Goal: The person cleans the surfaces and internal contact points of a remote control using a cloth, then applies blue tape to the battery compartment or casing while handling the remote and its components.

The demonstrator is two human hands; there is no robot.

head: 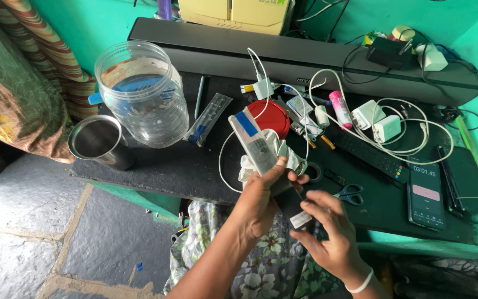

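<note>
We noted one long packet [256, 145] clamped in the left hand [258, 202], right hand [327, 232] pinching its lower end, at the counter's [161, 166] front edge; one jar [142, 94], one steel cup [100, 141] stood left.

The left hand [258, 202] reaches up from the near edge, its grip closed, thumb pressing on top. The right hand [327, 232], just right of it, pinches with bent fingers, wrist banded.

jar [142, 94] stands behind cup [99, 141]; phone [426, 192] lies right of scissors [351, 194].
</note>
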